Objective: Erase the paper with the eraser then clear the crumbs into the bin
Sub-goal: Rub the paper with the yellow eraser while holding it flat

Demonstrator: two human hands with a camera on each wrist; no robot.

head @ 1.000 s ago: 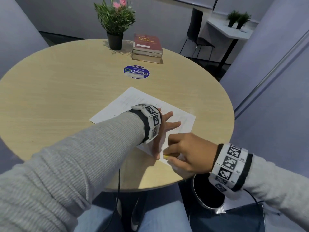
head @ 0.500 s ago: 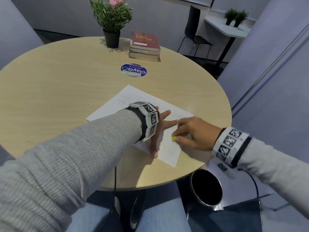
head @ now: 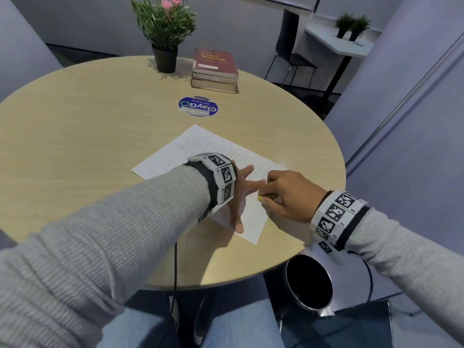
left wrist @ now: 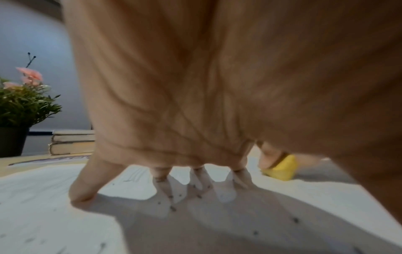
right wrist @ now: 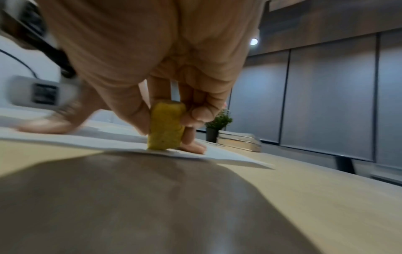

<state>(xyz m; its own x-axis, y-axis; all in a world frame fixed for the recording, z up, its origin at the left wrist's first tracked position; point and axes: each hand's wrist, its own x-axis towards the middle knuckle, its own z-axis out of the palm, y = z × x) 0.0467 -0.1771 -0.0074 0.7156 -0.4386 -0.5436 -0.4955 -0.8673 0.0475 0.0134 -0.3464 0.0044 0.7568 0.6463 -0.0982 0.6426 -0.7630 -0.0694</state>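
Observation:
A white sheet of paper (head: 200, 149) lies on the round wooden table (head: 88, 146). My left hand (head: 241, 194) presses flat on the sheet with fingers spread; in the left wrist view its fingertips (left wrist: 82, 192) rest on the paper (left wrist: 43, 197) among small dark crumbs (left wrist: 173, 208). My right hand (head: 288, 194) pinches a yellow eraser (head: 267, 197) against the paper near its right edge. The right wrist view shows the eraser (right wrist: 166, 127) upright between thumb and fingers, its lower end on the paper (right wrist: 121, 142). A round metal bin (head: 308, 282) stands on the floor below the table's near right edge.
A potted plant (head: 164, 28) and a stack of books (head: 214, 69) stand at the table's far side. A blue round sticker (head: 198, 106) lies in the middle. A black chair (head: 291, 54) and a small side table (head: 336, 43) stand behind.
My right hand with the eraser moved away from me, from the sheet's near corner up along its right part beside my left fingers. My left hand stays pressed on the paper.

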